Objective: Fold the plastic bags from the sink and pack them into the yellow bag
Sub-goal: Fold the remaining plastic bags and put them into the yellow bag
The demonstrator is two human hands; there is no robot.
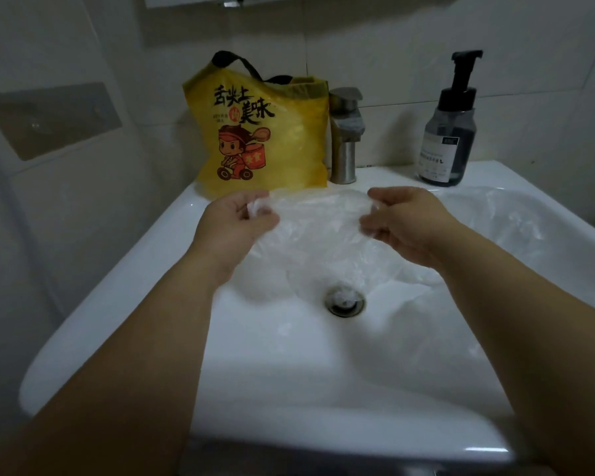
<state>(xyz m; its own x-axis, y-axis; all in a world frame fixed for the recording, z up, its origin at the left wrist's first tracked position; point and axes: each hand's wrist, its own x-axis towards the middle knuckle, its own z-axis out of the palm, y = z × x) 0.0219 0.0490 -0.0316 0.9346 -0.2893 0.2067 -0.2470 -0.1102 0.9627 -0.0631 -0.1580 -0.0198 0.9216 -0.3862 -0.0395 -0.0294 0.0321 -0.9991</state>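
You face dim white-tiled walls [392, 46]; a grey plate [52, 120], possibly adhesive, on the left; tap [346, 135] and pump bottle [449, 132] at the back edge of the sink [124, 280].

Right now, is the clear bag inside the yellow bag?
No: the left hand and right hand hold the clear bag stretched above the sink.
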